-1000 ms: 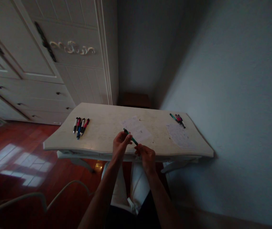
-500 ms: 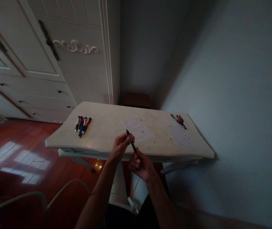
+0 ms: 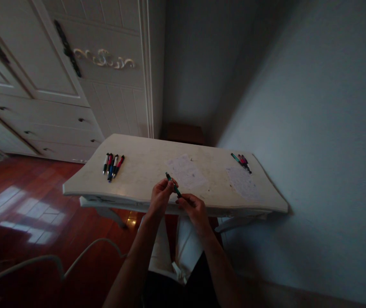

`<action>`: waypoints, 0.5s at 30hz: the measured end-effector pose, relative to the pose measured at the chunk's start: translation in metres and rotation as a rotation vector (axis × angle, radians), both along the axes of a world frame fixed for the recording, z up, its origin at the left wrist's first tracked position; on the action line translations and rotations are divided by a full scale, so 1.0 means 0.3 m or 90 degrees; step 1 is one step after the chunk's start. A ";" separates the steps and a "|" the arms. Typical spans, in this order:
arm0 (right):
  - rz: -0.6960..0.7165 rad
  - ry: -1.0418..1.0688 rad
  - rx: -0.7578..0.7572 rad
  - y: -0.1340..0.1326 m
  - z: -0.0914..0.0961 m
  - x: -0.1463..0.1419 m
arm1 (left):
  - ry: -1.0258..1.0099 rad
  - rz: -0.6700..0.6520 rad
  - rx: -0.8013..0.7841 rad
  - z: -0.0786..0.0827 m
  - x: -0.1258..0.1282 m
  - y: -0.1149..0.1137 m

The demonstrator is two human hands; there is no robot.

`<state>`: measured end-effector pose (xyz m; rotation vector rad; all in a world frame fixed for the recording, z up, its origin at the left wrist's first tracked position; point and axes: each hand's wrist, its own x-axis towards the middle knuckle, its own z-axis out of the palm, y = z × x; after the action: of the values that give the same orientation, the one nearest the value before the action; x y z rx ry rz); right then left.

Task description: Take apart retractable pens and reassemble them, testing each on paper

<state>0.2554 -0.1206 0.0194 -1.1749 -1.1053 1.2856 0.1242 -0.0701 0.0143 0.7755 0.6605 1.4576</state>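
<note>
At the left end of the desk [image 3: 138,171] we see four pens [image 3: 112,164] lying side by side. Over the near edge, the left hand [image 3: 159,197] has its grip closed on the upper end of a green pen [image 3: 173,185], held tilted above the desk. The right hand [image 3: 193,207] pinches its lower end. Behind them lies a sheet of paper [image 3: 187,171], and farther right a second sheet [image 3: 242,182], with more pens [image 3: 241,160] just beyond it.
</note>
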 end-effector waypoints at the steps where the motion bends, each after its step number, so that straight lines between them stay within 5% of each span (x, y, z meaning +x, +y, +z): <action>1: -0.007 -0.019 0.004 0.002 0.001 -0.006 | 0.013 -0.008 0.007 -0.002 -0.002 -0.001; 10: 0.163 0.054 -0.057 0.033 0.001 -0.050 | 0.011 -0.040 0.019 0.010 -0.056 0.010; 15: 0.238 -0.053 0.020 0.176 0.011 0.009 | -0.104 0.047 -0.028 -0.017 -0.076 0.052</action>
<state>0.2582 -0.0677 0.0226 -1.0363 -1.4500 1.5040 0.1013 -0.0546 0.0093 0.5971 0.5992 1.5498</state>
